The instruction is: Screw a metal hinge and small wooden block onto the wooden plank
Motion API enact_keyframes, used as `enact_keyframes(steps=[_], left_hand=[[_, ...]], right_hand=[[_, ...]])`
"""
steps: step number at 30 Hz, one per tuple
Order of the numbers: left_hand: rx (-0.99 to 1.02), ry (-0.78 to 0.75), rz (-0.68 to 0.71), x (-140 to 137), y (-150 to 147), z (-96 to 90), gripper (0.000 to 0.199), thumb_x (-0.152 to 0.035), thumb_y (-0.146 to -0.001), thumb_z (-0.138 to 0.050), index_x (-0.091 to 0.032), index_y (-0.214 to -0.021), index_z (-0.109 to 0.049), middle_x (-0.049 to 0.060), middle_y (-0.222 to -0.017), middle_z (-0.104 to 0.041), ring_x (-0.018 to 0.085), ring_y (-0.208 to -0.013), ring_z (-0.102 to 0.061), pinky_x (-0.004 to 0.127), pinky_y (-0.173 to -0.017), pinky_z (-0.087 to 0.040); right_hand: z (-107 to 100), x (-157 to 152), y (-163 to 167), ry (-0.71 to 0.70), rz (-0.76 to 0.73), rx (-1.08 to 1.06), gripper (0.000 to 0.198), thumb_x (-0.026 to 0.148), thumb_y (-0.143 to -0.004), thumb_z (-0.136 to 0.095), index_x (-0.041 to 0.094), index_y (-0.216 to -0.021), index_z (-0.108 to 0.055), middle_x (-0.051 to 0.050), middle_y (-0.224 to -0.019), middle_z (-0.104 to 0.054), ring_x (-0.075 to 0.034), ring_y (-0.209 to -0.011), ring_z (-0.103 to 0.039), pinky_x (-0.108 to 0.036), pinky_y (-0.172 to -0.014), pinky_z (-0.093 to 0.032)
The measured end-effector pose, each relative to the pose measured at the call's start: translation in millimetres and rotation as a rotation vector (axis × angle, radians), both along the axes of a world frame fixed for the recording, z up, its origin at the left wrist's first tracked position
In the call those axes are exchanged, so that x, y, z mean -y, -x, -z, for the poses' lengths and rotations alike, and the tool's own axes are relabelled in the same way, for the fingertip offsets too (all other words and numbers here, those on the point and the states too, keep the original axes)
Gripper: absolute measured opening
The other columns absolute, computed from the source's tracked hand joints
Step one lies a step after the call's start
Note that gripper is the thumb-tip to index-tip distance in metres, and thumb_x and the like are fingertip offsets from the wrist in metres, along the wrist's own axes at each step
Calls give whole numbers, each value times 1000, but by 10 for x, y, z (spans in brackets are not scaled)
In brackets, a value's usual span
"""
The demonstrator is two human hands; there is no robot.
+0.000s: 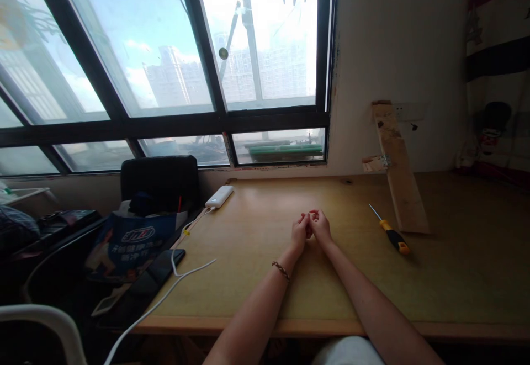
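Observation:
Both hands meet above the middle of the wooden table [248,293], fingertips close together. My left hand [300,233], below a braided bracelet, is closed with its fingers curled. Against it, my right hand [322,227] is closed too, its fingers bent inward. Anything between the fingers is hidden or too small to name. To the right lies a screwdriver [395,238] with a yellow and black handle, its shaft pointing away from me. Behind it a wooden board [401,177] leans against the wall, with a metal hinge or bracket [385,160] joining a short wood piece [372,163] to it.
A white power bank [219,196] sits at the table's far left, with a white cable [179,276] running along the left edge. Beyond that edge are a dark flat device [153,276], a blue bag [132,243] and a black chair [159,180]. A window and wall bound the back.

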State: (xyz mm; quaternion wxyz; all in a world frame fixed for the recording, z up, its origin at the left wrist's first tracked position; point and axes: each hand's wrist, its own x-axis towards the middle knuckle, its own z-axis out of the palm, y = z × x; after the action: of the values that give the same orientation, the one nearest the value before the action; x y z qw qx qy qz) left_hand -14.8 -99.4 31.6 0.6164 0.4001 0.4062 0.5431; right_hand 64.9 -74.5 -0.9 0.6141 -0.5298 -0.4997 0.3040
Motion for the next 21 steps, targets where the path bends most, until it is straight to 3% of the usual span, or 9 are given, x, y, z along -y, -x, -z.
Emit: enact_keyframes(steps=[11, 21], left_hand=[[-71, -55, 4, -116, 40, 169, 44, -58, -61, -60, -15, -57, -50, -5, -37, -38, 5, -32, -32, 20, -35, -20], [-114, -68, 20, -95, 40, 136, 48, -61, -60, -59, -14, -52, -49, -5, -36, -38, 5, -33, -32, 20, -35, -19]], right_hand=[[-76, 70, 84, 51, -23, -115, 41, 53, -59, -64, 20, -77, -49, 3, -52, -56, -13, -40, -50, -23, -37, -37], [-201, 168, 85, 57, -12, -139, 42, 51, -57, -66, 19, -79, -48, 4, -50, -56, -14, -39, -52, -23, -36, -37]])
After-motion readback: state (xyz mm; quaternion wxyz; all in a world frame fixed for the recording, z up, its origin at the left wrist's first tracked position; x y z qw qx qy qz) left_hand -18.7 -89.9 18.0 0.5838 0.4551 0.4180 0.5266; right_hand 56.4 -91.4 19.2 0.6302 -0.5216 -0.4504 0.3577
